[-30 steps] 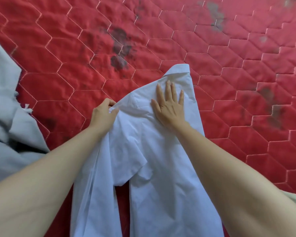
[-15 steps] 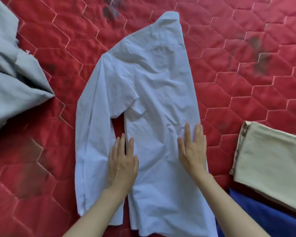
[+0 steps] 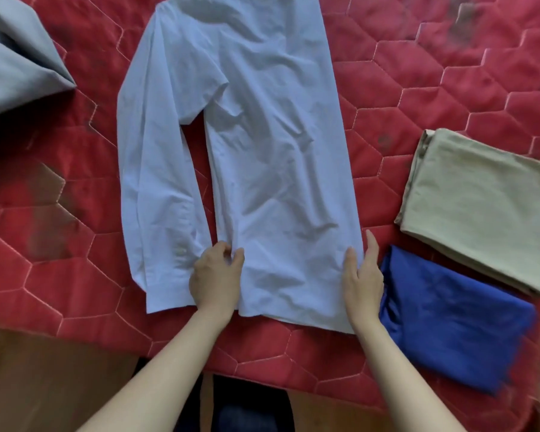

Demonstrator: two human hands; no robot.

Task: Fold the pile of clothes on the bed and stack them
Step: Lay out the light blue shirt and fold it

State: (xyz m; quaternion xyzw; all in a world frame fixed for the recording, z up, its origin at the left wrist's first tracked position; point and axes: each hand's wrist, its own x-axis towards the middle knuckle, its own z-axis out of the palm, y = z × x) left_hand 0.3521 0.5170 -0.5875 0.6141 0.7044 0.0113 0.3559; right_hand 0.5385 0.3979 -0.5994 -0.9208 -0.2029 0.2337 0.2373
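**One shirt flat on red quilt, two folded pieces beside it**

Red quilted bedcover (image 3: 75, 269) with hexagon stitching and dark smudges, filling nearly the whole view; brown floor (image 3: 44, 378) below its near edge.

Far left, top corner: one crumpled grey garment (image 3: 16, 60), unfolded.

Centre: one pale blue shirt (image 3: 272, 135), flat, partly folded lengthwise, long sleeve (image 3: 156, 182) laid straight down its left side, collar end away.

Near the hem: left hand (image 3: 215, 275), fingers curled, pinching the shirt's left edge beside the sleeve cuff. Right hand (image 3: 363, 275) at the shirt's right edge, thumb on top of the cloth, fingers straight along the edge.

Right: one folded beige garment (image 3: 480, 207); just nearer, one folded blue garment (image 3: 449, 316), side by side, not stacked.

Count: four garments, two hands.
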